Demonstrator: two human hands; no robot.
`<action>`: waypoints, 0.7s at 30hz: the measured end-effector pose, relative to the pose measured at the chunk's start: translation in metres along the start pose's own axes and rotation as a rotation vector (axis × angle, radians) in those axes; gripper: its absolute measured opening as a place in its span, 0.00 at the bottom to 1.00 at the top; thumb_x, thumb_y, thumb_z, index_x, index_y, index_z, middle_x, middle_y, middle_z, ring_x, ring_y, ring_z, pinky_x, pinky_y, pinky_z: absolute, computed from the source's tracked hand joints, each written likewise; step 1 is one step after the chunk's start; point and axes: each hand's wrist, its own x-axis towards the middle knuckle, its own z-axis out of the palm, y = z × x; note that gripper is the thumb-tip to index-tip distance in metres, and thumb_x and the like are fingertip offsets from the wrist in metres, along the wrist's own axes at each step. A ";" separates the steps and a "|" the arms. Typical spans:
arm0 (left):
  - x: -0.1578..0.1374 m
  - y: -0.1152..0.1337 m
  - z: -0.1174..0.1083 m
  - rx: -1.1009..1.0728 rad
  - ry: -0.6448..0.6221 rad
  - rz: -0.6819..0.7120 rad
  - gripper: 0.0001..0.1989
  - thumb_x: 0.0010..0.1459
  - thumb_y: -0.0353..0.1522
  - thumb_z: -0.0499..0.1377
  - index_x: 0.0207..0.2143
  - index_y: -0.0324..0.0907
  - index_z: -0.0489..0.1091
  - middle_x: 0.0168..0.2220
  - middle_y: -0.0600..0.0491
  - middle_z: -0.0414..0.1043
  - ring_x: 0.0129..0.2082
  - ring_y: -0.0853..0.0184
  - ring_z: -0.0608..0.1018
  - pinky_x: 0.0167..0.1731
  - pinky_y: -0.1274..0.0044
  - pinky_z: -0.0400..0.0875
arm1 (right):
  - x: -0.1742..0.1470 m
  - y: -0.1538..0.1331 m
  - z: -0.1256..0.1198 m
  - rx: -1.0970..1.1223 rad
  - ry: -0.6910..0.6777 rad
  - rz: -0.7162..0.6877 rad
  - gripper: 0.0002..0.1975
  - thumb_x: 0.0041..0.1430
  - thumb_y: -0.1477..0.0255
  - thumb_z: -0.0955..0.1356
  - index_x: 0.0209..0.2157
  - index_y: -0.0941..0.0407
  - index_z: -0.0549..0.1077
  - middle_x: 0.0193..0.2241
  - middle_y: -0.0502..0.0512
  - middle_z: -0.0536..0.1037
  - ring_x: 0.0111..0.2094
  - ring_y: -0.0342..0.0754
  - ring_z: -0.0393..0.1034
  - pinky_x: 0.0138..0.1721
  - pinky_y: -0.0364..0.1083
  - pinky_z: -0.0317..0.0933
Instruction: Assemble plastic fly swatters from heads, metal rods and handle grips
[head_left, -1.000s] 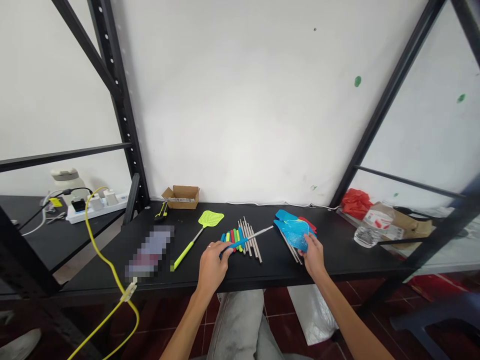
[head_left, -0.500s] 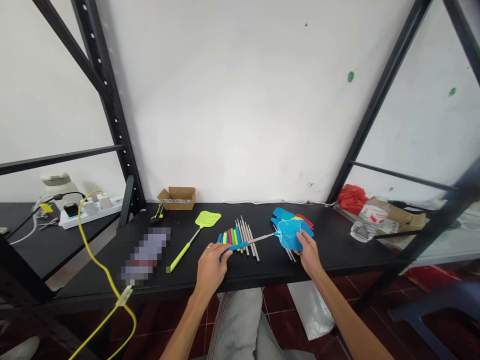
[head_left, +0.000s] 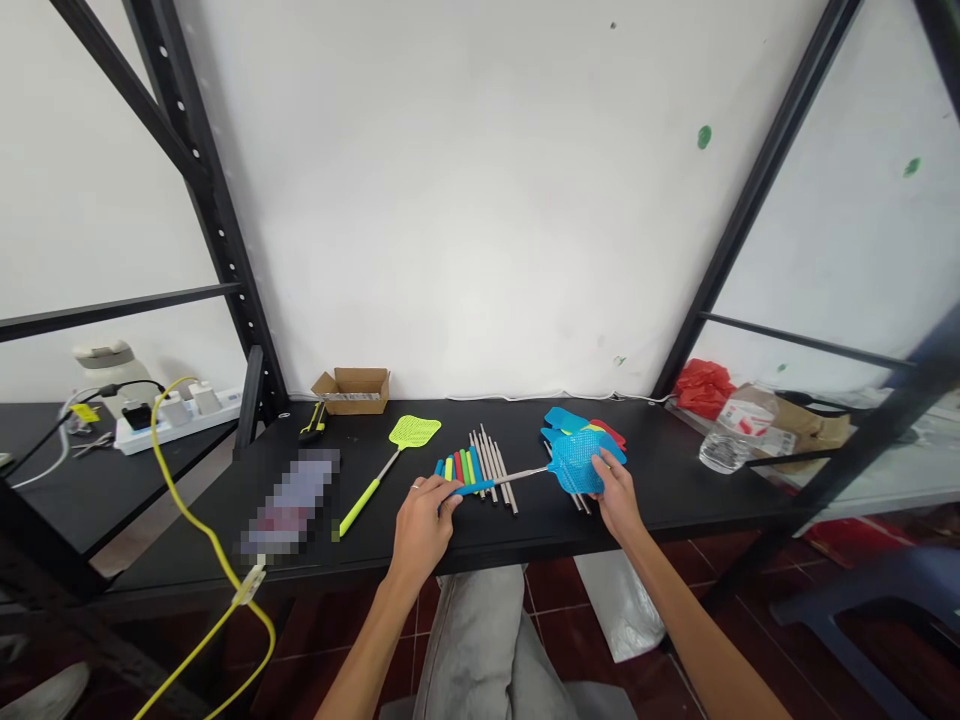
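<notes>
A blue fly swatter [head_left: 574, 462] with a metal shaft spans both my hands above the black table. My left hand [head_left: 426, 512] is closed round its blue handle, and my right hand [head_left: 616, 490] pinches the right edge of its mesh head. Under the handle lie several coloured handle tubes [head_left: 459, 466] in blue, yellow, red and green. Beside them are several bare metal rods [head_left: 495, 465]. Blue, red and yellow swatter heads [head_left: 568, 422] are stacked behind the held head, which partly hides them. A yellow-green fly swatter [head_left: 415, 432] rests to the left.
An open cardboard box [head_left: 358, 392] and a yellow-black cutter [head_left: 313, 424] sit at the back left. A blurred-out object [head_left: 292, 505] lies near a yellow cable [head_left: 202, 530]. A power strip [head_left: 176, 425] is far left, a plastic bottle [head_left: 739, 430] at right. Metal posts frame both sides.
Both hands keep their hold on the blue fly swatter. Its head has tilted slightly, so the mesh shows plainer blue. The whole view has shifted a little.
</notes>
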 end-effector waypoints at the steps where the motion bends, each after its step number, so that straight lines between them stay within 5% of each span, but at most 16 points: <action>1: 0.000 0.000 0.000 -0.003 0.000 0.002 0.12 0.64 0.31 0.52 0.41 0.47 0.76 0.37 0.52 0.75 0.36 0.62 0.73 0.38 0.70 0.69 | 0.000 0.001 -0.001 -0.008 -0.005 -0.007 0.36 0.45 0.55 0.74 0.53 0.58 0.69 0.26 0.48 0.70 0.23 0.43 0.60 0.19 0.41 0.54; 13: -0.001 0.002 -0.001 0.028 -0.051 -0.012 0.14 0.65 0.30 0.50 0.42 0.45 0.76 0.36 0.51 0.75 0.36 0.62 0.72 0.37 0.72 0.67 | 0.004 0.010 -0.006 -0.151 -0.059 -0.128 0.34 0.52 0.53 0.70 0.55 0.58 0.68 0.24 0.47 0.66 0.22 0.42 0.57 0.19 0.41 0.56; 21: -0.002 0.000 0.000 0.025 -0.079 -0.007 0.15 0.65 0.32 0.50 0.40 0.46 0.77 0.36 0.51 0.77 0.37 0.61 0.73 0.40 0.70 0.67 | 0.001 0.005 -0.002 -0.124 -0.224 -0.133 0.28 0.56 0.54 0.69 0.53 0.55 0.66 0.22 0.44 0.63 0.19 0.42 0.57 0.19 0.42 0.56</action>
